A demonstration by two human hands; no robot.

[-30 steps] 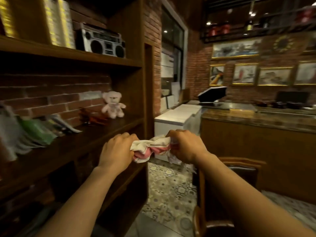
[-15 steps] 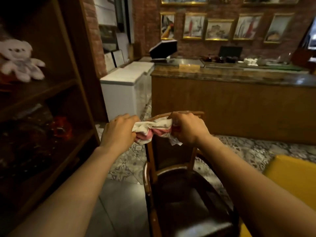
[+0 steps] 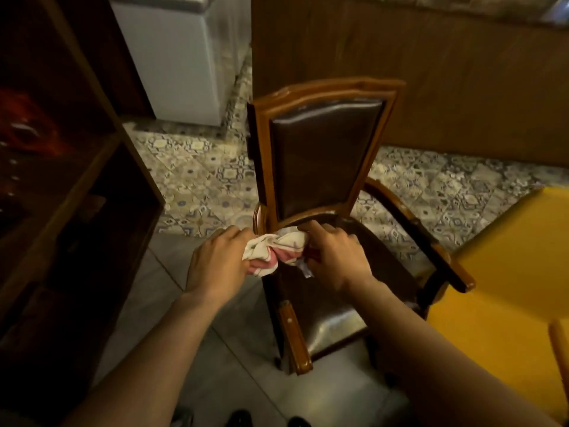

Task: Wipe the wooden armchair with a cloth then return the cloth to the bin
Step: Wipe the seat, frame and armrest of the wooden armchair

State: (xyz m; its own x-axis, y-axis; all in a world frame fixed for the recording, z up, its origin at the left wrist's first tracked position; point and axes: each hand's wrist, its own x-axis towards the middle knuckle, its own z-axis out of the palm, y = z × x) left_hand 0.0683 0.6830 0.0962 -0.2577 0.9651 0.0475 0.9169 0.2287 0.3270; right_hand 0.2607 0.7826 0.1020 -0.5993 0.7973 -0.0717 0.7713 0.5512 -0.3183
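Note:
A wooden armchair (image 3: 326,94) with a dark leather back and seat stands in front of me on the floor. Its near left armrest (image 3: 294,337) points toward me. A crumpled white and pink cloth (image 3: 274,249) is bunched between both hands, above the seat's rear left corner. My left hand (image 3: 217,263) grips the cloth's left end. My right hand (image 3: 335,257) grips its right end. Whether the cloth touches the chair I cannot tell. No bin is in view.
A dark wooden shelf unit (image 3: 77,186) fills the left side. A white chest freezer (image 3: 181,57) stands behind it. A wooden counter front (image 3: 462,87) runs behind the chair. A yellow surface (image 3: 508,260) sits at right. Patterned floor tiles (image 3: 200,174) surround the chair.
The view has tilted down from the shelves and counter to the armchair. Both hands, still holding the cloth, now sit low over the chair's seat.

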